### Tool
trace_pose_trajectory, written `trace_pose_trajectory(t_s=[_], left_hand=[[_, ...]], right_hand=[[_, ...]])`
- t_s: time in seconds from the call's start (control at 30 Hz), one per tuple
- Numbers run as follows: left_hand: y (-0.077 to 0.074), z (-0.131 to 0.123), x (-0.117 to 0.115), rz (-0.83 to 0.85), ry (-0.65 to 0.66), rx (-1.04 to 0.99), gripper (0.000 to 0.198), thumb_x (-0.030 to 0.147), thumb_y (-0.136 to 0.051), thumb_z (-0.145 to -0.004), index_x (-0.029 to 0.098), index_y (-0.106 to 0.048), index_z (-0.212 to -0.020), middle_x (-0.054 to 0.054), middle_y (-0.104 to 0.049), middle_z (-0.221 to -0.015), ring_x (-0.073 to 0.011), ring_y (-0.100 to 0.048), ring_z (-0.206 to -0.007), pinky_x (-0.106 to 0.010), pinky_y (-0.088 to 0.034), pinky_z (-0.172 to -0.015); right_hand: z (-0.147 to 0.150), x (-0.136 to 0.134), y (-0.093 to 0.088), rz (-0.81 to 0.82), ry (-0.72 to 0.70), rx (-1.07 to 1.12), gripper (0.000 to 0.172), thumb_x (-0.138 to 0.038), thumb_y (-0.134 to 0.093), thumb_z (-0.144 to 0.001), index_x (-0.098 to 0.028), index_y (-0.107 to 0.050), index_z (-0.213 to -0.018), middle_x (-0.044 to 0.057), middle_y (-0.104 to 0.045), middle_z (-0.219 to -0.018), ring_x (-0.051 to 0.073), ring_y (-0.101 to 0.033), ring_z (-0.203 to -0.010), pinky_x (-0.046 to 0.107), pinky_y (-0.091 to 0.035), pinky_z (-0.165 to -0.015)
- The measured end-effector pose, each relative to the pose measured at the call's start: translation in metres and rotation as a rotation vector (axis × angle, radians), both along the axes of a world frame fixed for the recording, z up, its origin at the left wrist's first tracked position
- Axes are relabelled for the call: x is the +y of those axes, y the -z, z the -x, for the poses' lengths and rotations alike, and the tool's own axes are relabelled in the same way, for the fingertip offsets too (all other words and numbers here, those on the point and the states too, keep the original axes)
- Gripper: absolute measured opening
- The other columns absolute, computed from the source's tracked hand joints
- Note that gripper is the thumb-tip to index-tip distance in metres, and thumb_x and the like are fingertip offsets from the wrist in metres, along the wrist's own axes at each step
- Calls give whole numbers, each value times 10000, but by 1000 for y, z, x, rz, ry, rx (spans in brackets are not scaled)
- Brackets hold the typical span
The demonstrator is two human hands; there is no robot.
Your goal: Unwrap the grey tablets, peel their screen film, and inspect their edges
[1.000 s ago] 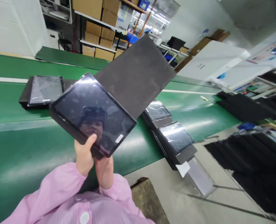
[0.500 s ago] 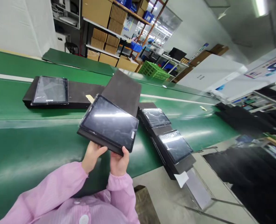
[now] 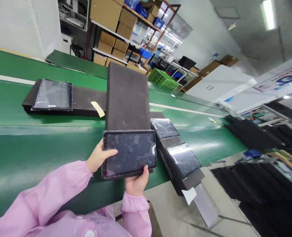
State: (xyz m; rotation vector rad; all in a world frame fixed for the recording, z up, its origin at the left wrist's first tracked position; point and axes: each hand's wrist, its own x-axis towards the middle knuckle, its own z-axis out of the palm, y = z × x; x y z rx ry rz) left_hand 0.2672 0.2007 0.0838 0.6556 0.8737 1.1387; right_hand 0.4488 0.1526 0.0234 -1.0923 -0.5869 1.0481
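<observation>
A dark-screened tablet (image 3: 130,154) in clear film lies on the near end of a long black foam board (image 3: 128,98), and both are tilted up towards me. My left hand (image 3: 99,158) grips the tablet's left edge with the thumb on the screen; its other fingers are mostly hidden behind. From below, my right hand (image 3: 137,182) holds the bottom edge, thumb on the front and fingers underneath the board. A small white label shows at the right side of the screen.
On the green conveyor belt (image 3: 49,144), another tablet (image 3: 54,95) rests on a black foam board at left, beside a yellow paper strip (image 3: 98,109). Two tablets, a farther one (image 3: 164,128) and a nearer one (image 3: 184,159), lie on stacked boards at right, overhanging the belt's edge.
The held board and tablet have turned counterclockwise to stand nearly straight ahead of me, and have come lower and slightly right. My left hand has shifted from the bottom edge to the left edge.
</observation>
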Motion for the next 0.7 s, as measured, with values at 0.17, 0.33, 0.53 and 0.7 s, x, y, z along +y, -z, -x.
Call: trace_pose_trajectory(t_s=[0.17,0.33,0.53,0.7], left_hand=[[-12,-12,35,-339,13,195,566,421,-791,-727,141,-578,-1170,-126,-707,-1177,-271,-679,-1081,-379,-548,-954],[12,26,93,-678,-2,865,412,401,-350,-1011,160,-626,-1199,-118,-706,-1189,-235,-664,-1137,-384,-522,-1022],[64,103,164,-626,-273,1340,566,99,-459,-866,-84,-451,-1402,-352,-283,-1571,-415,-172,-1534,-611,-125,-1232],[82,133,195,-769,-182,1600,576,136,-616,-856,115,-537,-1427,-218,-455,-1534,-366,-378,-1464,-540,-252,-1213]], right_hand=[[14,28,-20,23,93,209,411,-494,-670,-812,-231,-719,-1124,1,-796,-947,208,-735,-955,392,-554,-1000],[-11,106,-57,-18,62,319,326,-444,-620,-850,-212,-737,-1047,9,-790,-924,195,-732,-928,379,-562,-974],[-9,207,-57,-4,12,408,298,-413,-577,-964,-162,-695,-1072,56,-742,-1017,182,-705,-923,386,-581,-883],[4,250,-30,35,31,432,354,-375,-613,-973,-164,-592,-1256,98,-628,-1245,221,-656,-1048,425,-583,-882]])
